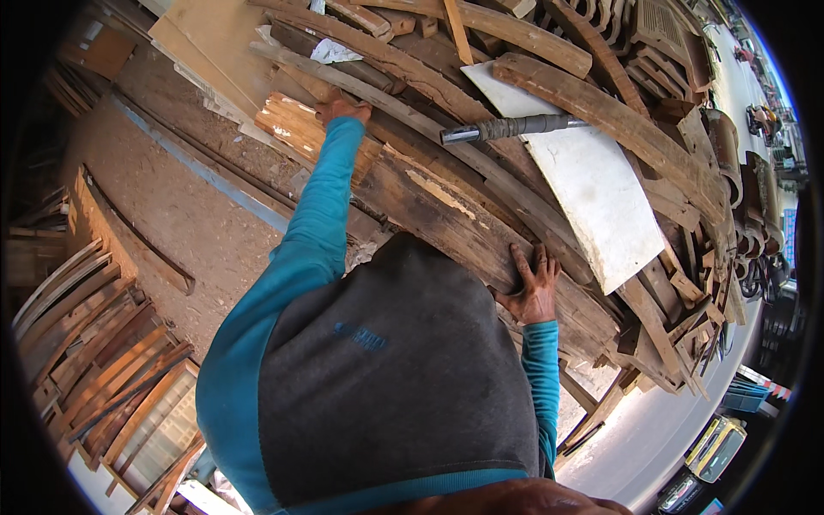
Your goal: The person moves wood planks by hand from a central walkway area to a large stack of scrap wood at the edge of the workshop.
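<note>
Crowding broad plank [442, 206]: timbers [614, 122], white panel [596, 202], bar [515, 127].

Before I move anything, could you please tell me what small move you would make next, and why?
I would probably curl the right hand around an edge of the weathered board for a firmer hold: the hand lies spread on top, a long grey plank runs close alongside, and the left hand is at the pale, flaking wood.

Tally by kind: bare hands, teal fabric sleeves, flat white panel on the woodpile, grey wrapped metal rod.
Bare left hand and right hand: 2
Teal fabric sleeves: 2
Flat white panel: 1
Grey wrapped metal rod: 1
Total: 6
</note>
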